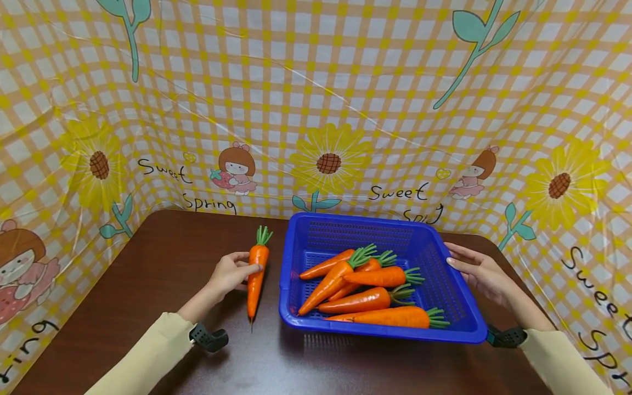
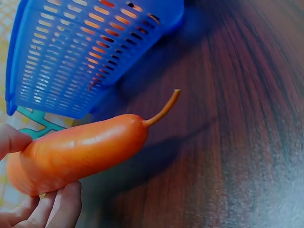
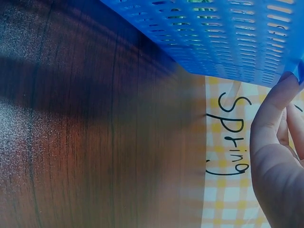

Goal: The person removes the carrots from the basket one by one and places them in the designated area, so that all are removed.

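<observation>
My left hand [image 1: 231, 273] holds an orange carrot [image 1: 256, 277] to the left of the blue plastic basket [image 1: 283, 274]. Thumb and fingers pinch it around its upper half. Its green stub of leaves points up and away, and its thin root tip points toward me. In the left wrist view, the held carrot [image 2: 90, 149] hangs over the table and casts a shadow. At the basket's right side, my right hand [image 1: 481, 274] grips the rim, the thumb [image 3: 278, 102] against it; some fingers are partly hidden. Several carrots [image 1: 365, 300] lie inside the basket, leaves mostly to the right.
The dark brown wooden table [image 1: 197, 230] carries the basket. Behind it and along both sides hangs a checked yellow-and-white cloth [image 1: 276, 99] printed with flowers, girls and lettering. A black wrist strap [image 1: 209, 337] is on the left wrist, another [image 1: 506, 336] on the right.
</observation>
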